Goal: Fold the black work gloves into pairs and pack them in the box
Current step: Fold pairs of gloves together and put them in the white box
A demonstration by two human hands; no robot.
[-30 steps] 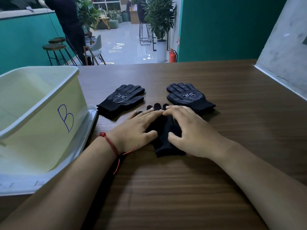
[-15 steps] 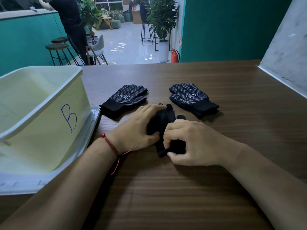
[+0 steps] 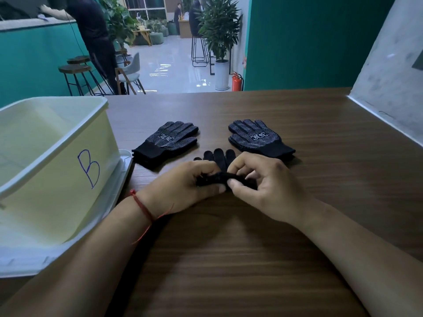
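A stacked pair of black gloves [image 3: 219, 164] lies in the middle of the wooden table [image 3: 229, 259], cuff end rolled up toward the fingertips. My left hand [image 3: 183, 186] and my right hand [image 3: 263, 186] both pinch that rolled cuff between thumb and fingers. Only the fingertips of the pair show beyond my hands. Two more black gloves with white grip dots lie flat farther back: one on the left [image 3: 168, 140], one on the right [image 3: 258, 138]. The pale yellow box [image 3: 57, 161], marked with a blue B, stands open at my left.
The box sits on its white lid [image 3: 68, 245] at the table's left edge. A grey wall [image 3: 389, 72] borders the table on the right. Beyond the far edge are stools, plants, a red fire extinguisher and a standing person.
My hands went from pressing the gloves flat to pinching the cuff and rolling it toward the fingertips. The roll has moved farther from me; the other two gloves have not moved.
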